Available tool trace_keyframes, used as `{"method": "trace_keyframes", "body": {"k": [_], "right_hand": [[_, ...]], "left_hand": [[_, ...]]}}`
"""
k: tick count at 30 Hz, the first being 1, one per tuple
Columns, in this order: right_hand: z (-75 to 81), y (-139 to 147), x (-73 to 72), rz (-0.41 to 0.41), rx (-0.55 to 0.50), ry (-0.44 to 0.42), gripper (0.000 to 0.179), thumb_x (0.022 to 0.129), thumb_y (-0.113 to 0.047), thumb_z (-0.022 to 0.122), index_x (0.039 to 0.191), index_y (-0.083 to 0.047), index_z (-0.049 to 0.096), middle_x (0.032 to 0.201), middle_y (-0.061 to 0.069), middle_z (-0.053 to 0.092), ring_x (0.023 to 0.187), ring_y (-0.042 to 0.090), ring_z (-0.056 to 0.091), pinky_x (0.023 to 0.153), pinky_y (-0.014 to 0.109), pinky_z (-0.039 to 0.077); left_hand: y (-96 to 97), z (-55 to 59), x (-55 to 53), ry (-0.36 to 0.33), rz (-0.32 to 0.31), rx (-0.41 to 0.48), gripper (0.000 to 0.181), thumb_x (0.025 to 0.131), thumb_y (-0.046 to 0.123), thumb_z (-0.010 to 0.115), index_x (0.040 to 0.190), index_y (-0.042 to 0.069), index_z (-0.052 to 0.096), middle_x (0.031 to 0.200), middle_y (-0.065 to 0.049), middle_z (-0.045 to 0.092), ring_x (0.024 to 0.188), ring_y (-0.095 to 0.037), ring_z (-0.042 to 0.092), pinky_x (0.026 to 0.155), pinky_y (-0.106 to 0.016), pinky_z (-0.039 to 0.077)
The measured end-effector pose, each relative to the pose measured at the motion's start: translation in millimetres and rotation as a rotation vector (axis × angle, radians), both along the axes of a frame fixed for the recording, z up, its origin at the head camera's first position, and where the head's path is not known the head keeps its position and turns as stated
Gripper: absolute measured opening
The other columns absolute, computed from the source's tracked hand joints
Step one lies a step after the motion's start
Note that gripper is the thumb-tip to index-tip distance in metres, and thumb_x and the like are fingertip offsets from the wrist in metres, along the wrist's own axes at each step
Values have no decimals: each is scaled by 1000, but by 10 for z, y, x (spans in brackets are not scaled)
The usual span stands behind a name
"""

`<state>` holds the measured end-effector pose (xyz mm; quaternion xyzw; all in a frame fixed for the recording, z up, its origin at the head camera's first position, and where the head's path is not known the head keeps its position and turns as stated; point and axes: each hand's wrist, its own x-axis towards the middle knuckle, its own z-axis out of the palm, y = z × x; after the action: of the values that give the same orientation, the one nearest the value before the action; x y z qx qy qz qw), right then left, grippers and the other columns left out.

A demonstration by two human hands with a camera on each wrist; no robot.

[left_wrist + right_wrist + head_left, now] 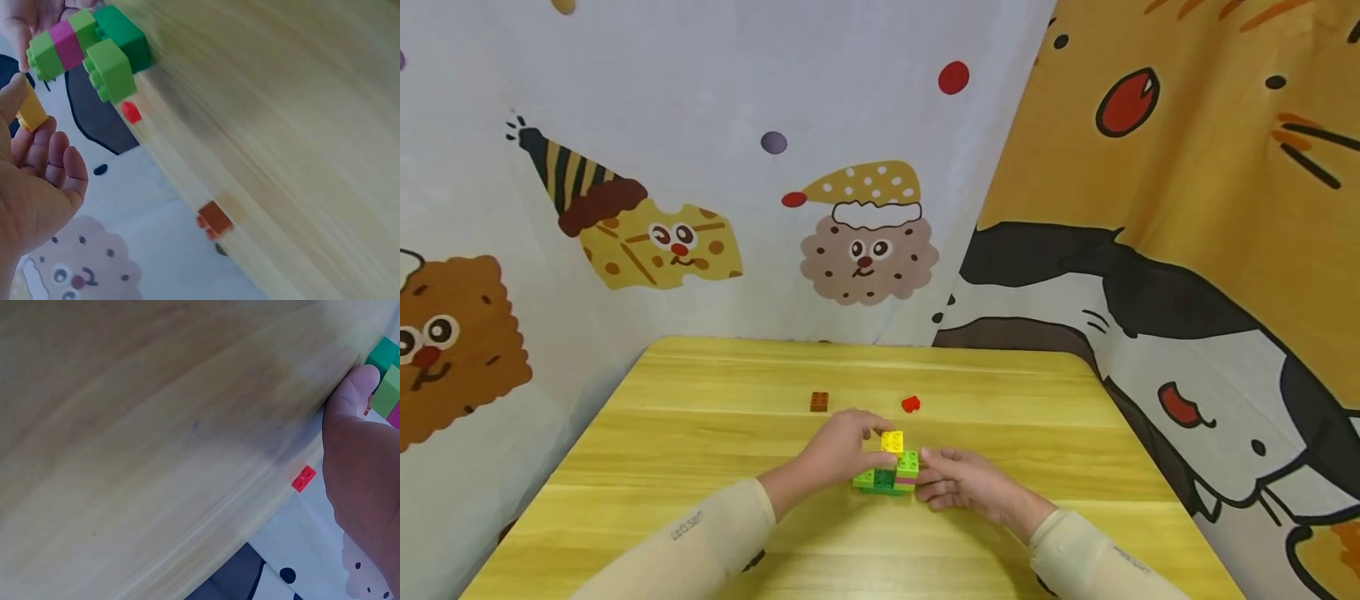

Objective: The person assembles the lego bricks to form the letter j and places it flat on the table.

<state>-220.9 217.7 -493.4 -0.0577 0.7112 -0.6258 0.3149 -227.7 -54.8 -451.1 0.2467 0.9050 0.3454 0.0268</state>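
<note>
Nearest the camera are the left sleeve [681, 546] and the right sleeve [1101, 554], both cream. Each carries a line of small dark print on the forearm, too blurred to read with certainty.

The left hand [835, 450] pinches a yellow brick [892, 441] between thumb and fingers; in the left wrist view the remaining fingers are bent loosely, and the brick is apart from the assembly. The right hand [966, 483] lies against the right side of the block assembly [884, 480], thumb touching it; whether its fingers pinch the assembly cannot be told.

The assembly stands at mid-table, between the hands: a dark green base [125, 34], a lime brick [864, 479] at its left end, and at the right end a lime column with a pink brick [65, 45] in its middle.

Farther back, well apart from each other, lie a brown brick [819, 402] to the left and a small red brick [911, 404] to the right. The wood-grain table [700, 442] gives room to move on both sides of the hands. Its far edge, rounded at the corners, runs close to a cartoon-printed cloth [715, 100].
</note>
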Motion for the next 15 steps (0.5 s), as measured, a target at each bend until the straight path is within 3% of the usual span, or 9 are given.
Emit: {"method": "trace_keyframes", "body": {"k": [6, 11, 15], "right_hand": [[11, -25, 9, -13, -24, 42, 73, 111, -50, 54, 158, 3, 38, 132, 19, 73, 112, 26, 75, 96, 39, 63], [4, -44, 19, -37, -20, 171, 66, 110, -36, 62, 163, -6, 37, 139, 21, 66, 111, 30, 75, 96, 40, 63], [1, -75, 29, -32, -26, 200, 64, 108, -32, 66, 162, -8, 41, 150, 25, 58, 114, 30, 73, 99, 44, 62]], "left_hand": [[99, 10, -8, 64, -46, -77, 42, 91, 37, 87, 126, 16, 78, 115, 2, 78, 99, -24, 68, 78, -26, 54], [112, 15, 1, 62, -51, -74, 44, 91, 38, 87, 127, 16, 77, 116, 1, 78, 101, -23, 69, 79, -26, 56], [138, 13, 24, 36, -60, -64, 43, 91, 39, 87, 128, 18, 77, 119, 2, 77, 104, -21, 69, 81, -26, 57]]}}
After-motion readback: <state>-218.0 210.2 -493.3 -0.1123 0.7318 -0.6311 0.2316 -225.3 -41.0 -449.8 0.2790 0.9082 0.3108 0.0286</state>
